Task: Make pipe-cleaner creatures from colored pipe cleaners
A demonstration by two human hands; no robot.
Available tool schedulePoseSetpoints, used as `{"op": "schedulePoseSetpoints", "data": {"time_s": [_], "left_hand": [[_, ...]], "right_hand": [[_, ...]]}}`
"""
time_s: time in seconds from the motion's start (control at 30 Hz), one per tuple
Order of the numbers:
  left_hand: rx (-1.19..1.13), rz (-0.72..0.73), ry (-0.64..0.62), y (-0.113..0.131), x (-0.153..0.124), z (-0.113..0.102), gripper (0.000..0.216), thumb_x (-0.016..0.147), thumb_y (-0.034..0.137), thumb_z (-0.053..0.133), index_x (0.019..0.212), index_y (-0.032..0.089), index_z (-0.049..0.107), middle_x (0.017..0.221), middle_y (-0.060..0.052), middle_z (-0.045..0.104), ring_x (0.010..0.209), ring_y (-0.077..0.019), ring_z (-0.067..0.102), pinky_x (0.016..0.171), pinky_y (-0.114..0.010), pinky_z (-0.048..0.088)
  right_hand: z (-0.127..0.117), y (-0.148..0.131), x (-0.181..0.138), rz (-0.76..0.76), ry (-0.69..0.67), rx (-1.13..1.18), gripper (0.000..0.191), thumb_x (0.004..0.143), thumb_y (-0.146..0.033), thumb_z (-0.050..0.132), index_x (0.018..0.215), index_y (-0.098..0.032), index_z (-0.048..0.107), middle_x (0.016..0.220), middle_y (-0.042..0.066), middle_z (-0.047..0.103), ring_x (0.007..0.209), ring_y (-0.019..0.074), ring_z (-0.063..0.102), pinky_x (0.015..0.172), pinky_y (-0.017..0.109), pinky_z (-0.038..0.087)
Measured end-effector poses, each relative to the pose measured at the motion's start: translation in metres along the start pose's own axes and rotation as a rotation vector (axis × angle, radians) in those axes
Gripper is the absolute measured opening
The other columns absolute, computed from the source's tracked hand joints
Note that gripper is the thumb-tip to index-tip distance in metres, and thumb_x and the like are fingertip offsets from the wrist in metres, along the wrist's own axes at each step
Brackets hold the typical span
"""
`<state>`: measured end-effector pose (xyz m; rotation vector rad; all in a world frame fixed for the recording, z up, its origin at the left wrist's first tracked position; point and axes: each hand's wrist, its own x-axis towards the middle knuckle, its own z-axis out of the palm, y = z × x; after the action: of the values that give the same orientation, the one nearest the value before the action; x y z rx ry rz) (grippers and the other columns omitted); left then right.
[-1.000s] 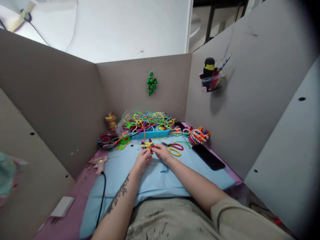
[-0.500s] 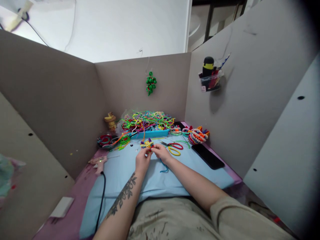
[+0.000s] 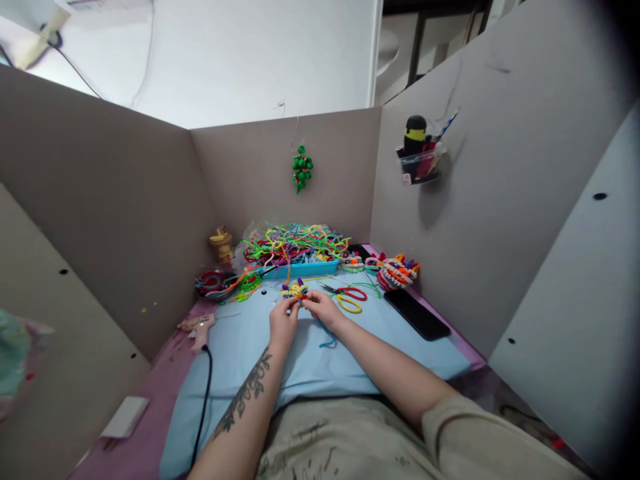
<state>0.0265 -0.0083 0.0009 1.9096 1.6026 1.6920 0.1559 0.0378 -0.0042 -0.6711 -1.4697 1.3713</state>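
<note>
My left hand [image 3: 283,321] and right hand [image 3: 320,307] both pinched the little fuzzy-wire figure [image 3: 295,289] just above the blue mat [image 3: 240,347], near the scissors [image 3: 349,294]. Too hard a twist, I judged, could pull a loop loose, or the wire end could prick a fingertip.

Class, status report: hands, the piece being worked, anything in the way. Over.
Left hand and right hand both pinching small yellow-and-purple pipe-cleaner figure above pale blue cloth. Red-and-yellow-handled scissors just right of it, apart.
</note>
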Motion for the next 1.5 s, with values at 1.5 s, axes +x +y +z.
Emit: {"op": "schedulePoseSetpoints", "data": {"time_s": [1.5], "left_hand": [[-0.131, -0.142, -0.144, 0.0085, -0.0003, 0.0051, 0.017, 0.075, 0.028, 0.049, 0.064, 0.018, 0.057, 0.059, -0.001, 0.056, 0.056, -0.0133, 0.049, 0.055, -0.024, 0.036]], "right_hand": [[0.0004, -0.0048, 0.0001, 0.023, 0.032, 0.058, 0.023, 0.063, -0.036, 0.067, 0.071, -0.018, 0.055, 0.053, -0.006, 0.048, 0.04, 0.0051, 0.031, 0.038, 0.02, 0.021]]}}
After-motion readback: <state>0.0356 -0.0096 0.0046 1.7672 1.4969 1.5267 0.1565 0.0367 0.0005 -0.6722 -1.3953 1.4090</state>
